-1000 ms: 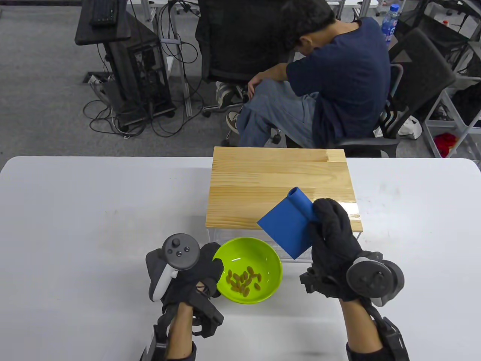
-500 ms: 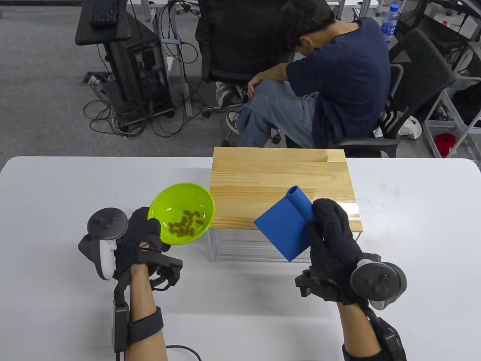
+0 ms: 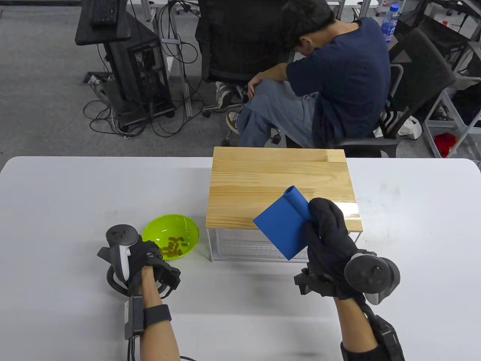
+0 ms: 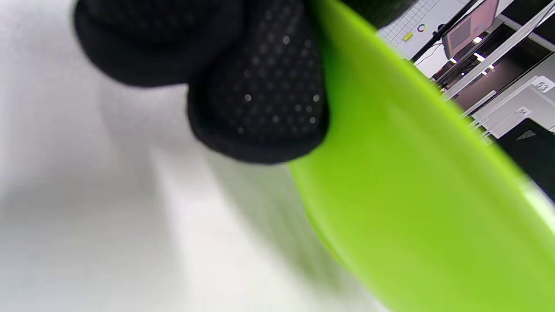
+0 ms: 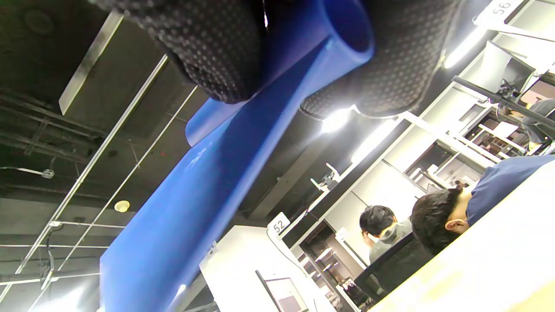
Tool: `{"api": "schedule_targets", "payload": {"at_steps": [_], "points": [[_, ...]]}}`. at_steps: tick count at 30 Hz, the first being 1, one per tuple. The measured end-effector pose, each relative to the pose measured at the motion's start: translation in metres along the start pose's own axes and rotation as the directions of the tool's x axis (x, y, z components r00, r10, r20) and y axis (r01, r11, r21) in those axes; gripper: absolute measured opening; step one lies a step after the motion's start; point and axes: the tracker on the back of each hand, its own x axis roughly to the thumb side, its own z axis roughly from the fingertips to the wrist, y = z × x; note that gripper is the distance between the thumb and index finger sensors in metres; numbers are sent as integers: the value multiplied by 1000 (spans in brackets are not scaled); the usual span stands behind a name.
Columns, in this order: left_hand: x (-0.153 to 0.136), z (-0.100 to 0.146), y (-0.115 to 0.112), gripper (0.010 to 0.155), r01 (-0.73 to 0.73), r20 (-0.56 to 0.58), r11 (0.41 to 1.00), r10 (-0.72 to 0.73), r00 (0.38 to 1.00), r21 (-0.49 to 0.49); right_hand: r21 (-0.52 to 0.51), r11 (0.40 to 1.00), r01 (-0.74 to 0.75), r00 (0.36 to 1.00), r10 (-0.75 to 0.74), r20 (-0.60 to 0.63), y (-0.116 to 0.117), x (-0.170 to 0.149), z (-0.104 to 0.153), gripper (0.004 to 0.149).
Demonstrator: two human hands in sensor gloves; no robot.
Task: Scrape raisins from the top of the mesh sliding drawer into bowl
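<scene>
A lime-green bowl point(image 3: 176, 227) with several brown raisins point(image 3: 172, 248) in it sits low on the white table point(image 3: 75, 195), left of the drawer unit. My left hand point(image 3: 144, 259) grips its near rim; in the left wrist view a gloved finger point(image 4: 260, 91) lies against the bowl's wall point(image 4: 412, 182). My right hand point(image 3: 327, 240) holds a blue scraper point(image 3: 283, 225) by its rolled handle, blade raised over the front right of the wooden top point(image 3: 278, 180). The scraper point(image 5: 208, 173) fills the right wrist view. No raisins show on the wood.
The white mesh drawer frame point(image 3: 244, 244) shows under the wooden top's front edge. A person sits on an office chair point(image 3: 413, 75) just beyond the table's far edge. Desks, cables and a computer tower point(image 3: 142, 71) stand on the floor behind.
My left hand carried the bowl from under the drawer's front edge out to the left, lifted and tilted, then down onto the table. My right hand with the scraper barely moved.
</scene>
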Motion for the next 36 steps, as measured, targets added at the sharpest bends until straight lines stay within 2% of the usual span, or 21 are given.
{"api": "schedule_targets", "payload": {"at_steps": [7, 13, 15, 19, 22, 25, 28, 30, 31, 34, 36], "points": [[-6, -1, -11, 52, 30, -19, 1000, -29, 999, 7, 6, 1000, -2, 1000, 2, 2, 1, 0, 0, 56], [-13, 3, -10, 54, 45, -41, 999, -45, 998, -1, 6, 1000, 2, 1000, -2, -2, -2, -3, -1, 56], [-12, 5, -6, 56, 73, -38, 996, -75, 996, -52, 7, 1000, 12, 1000, -11, -7, -2, -4, -1, 56], [-2, 17, 13, 63, 130, -24, 989, -132, 991, -65, 9, 999, 44, 999, -44, -7, -5, -2, -2, 56], [17, 35, 31, 69, 203, 39, 978, -205, 978, 40, 1, 999, 44, 999, -44, -6, -8, -1, -2, 56], [49, 72, 48, 71, 306, 188, 933, -340, 921, 189, -13, 999, 47, 999, -47, -24, -14, -1, -3, 56], [78, 122, 50, 72, 254, 445, 935, -343, 827, 249, -40, 998, 45, 998, -47, -45, -20, -3, -4, 56], [98, 166, 40, 72, 262, 640, 931, -365, 677, 254, -65, 997, 51, 997, -55, -57, -26, -5, -4, 56], [104, 179, 34, 73, 276, 683, 924, -382, 622, 266, -76, 996, 50, 997, -55, -62, -28, -5, -4, 56], [115, 224, 3, 72, 290, 781, 877, -476, 405, 384, -105, 993, 48, 996, -56, -76, -37, -8, -5, 56], [113, 246, -28, 70, 209, 830, 865, -499, 251, 457, -118, 992, 54, 994, -64, -85, -42, -10, -5, 56]]}}
